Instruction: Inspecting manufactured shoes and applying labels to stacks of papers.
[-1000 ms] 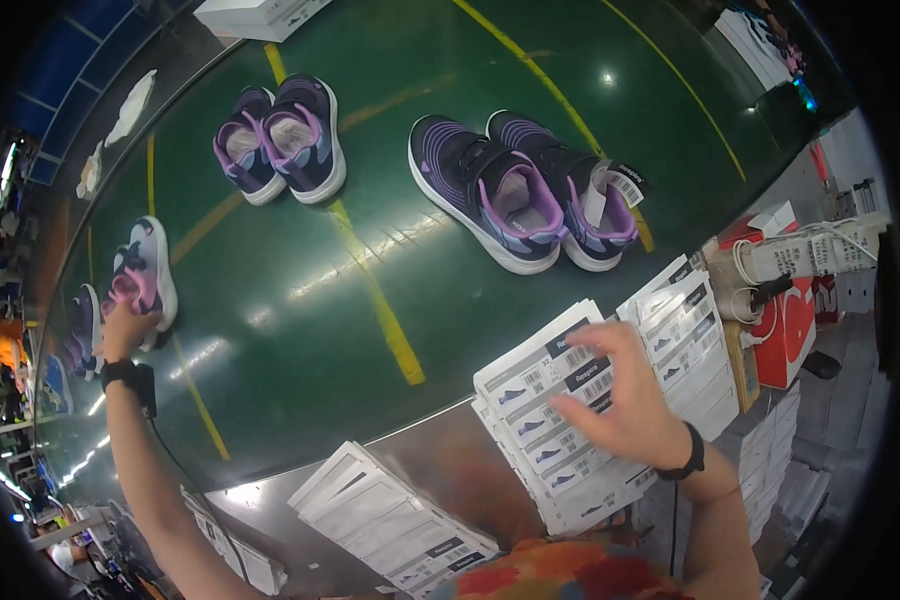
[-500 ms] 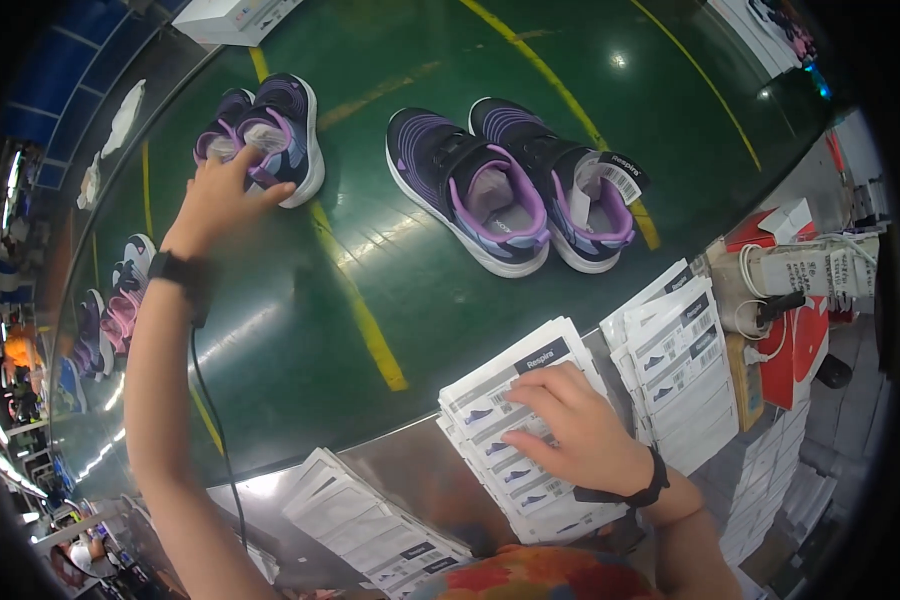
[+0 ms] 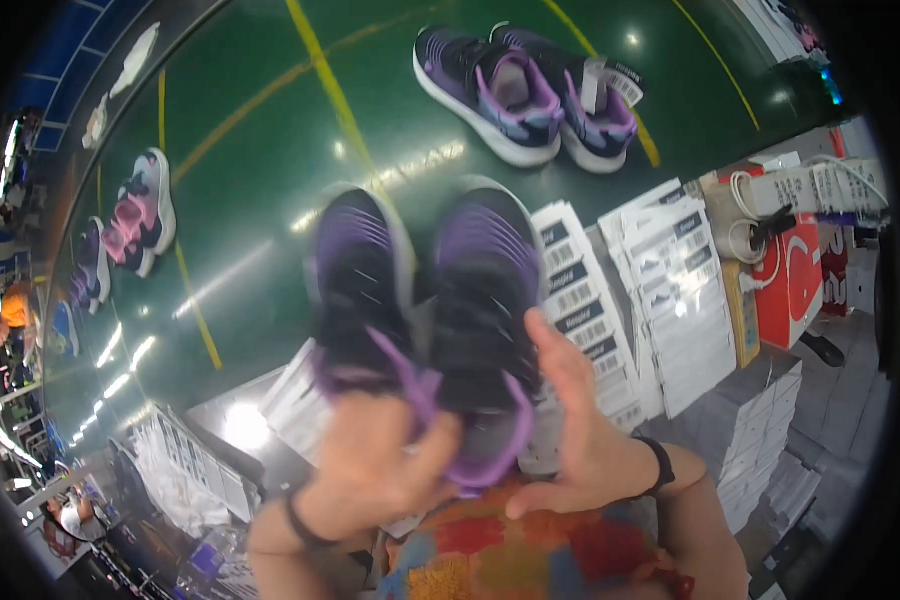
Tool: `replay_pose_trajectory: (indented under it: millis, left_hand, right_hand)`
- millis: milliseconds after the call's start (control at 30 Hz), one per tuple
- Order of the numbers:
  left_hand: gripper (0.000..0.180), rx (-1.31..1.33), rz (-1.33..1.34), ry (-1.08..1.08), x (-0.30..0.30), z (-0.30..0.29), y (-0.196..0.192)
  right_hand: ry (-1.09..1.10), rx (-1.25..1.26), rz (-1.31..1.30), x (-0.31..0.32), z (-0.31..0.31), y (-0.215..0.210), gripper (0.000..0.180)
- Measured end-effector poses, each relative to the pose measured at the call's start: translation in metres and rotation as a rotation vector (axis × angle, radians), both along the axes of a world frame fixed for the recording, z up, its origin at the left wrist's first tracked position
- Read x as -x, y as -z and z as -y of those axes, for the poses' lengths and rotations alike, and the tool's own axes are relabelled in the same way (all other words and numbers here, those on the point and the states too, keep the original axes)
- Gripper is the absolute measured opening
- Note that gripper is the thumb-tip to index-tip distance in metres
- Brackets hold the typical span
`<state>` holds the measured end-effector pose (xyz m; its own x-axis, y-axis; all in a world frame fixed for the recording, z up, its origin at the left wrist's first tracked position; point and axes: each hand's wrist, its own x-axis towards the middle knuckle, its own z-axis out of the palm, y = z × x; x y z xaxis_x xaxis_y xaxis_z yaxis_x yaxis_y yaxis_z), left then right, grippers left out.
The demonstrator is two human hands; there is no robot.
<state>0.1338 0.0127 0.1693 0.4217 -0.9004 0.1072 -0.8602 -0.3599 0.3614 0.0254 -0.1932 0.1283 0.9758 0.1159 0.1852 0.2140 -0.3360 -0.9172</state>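
Note:
A pair of black and purple sneakers is up close in front of me, toes pointing away: one shoe (image 3: 358, 275) on the left, the other shoe (image 3: 482, 290) on the right. My left hand (image 3: 380, 455), blurred, grips them at the heel ends. Beside the right shoe's heel is my right hand (image 3: 585, 425), fingers stretched along the shoe's side and thumb apart; I cannot tell if it touches. Farther off, a similar pair of sneakers (image 3: 490, 90) stands on the green table (image 3: 250, 200), a black-and-white tag (image 3: 622, 82) sticking up from its right shoe.
Label sheets (image 3: 595, 320) lie partly behind the held shoes, with another stack of sheets (image 3: 670, 290) to their right. Pink and dark sneakers (image 3: 140, 215) stand on the far left. A red box (image 3: 790, 290) and a white cable (image 3: 740, 225) are at the right.
My left hand has brought the pair of sneakers from the far left of the table close to me. My right hand has left the label sheets and turned up beside the right shoe.

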Motion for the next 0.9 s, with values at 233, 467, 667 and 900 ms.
replay_pose_trajectory:
  millis: [233,467,667,900]
  left_hand:
    - [0.033,0.418,-0.101,-0.202,0.088,-0.047,0.058]
    - [0.028,0.502,0.07,-0.25,0.045,-0.031,0.07]
    - [0.019,0.401,-0.193,-0.379,0.0,-0.025,0.036]
    - [0.012,0.391,-0.676,-0.509,-0.028,-0.022,0.034]
  right_hand:
    - [0.012,0.42,-0.018,0.03,-0.009,0.012,0.055]
    - [-0.047,0.551,0.399,0.002,-0.01,0.013,0.028]
    - [-0.058,0.131,-0.045,-0.065,-0.001,-0.012,0.011]
    - [-0.11,-0.158,-0.412,-0.095,0.006,0.002,0.019]
